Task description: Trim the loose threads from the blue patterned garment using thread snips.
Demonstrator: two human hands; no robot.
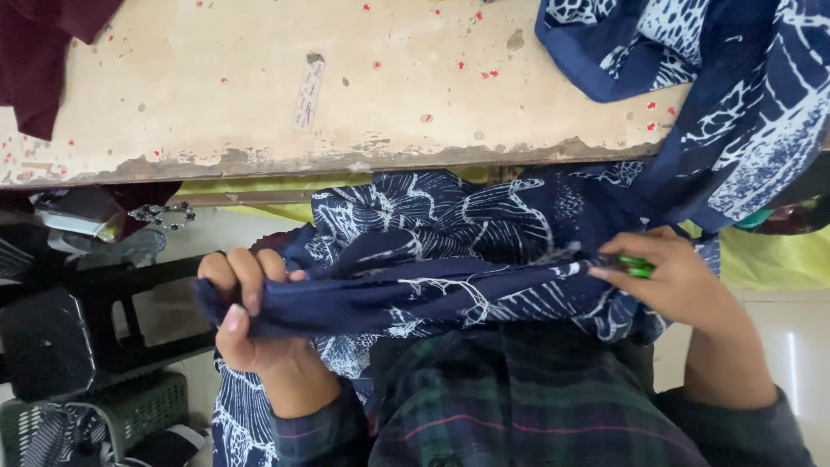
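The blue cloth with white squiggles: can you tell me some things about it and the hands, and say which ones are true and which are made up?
1. The left hand holds a bunched fold of the blue cloth in its grip. True.
2. The right hand is empty. False: it holds a small green tool against the cloth.
3. The cloth is red with yellow dots. False: it is dark blue with a white pattern.
4. Part of the cloth lies up on the worn table. True, at the right end.
5. The person wears plaid sleeves. True.
6. The two hands touch each other. False: they are apart, with cloth stretched between them.
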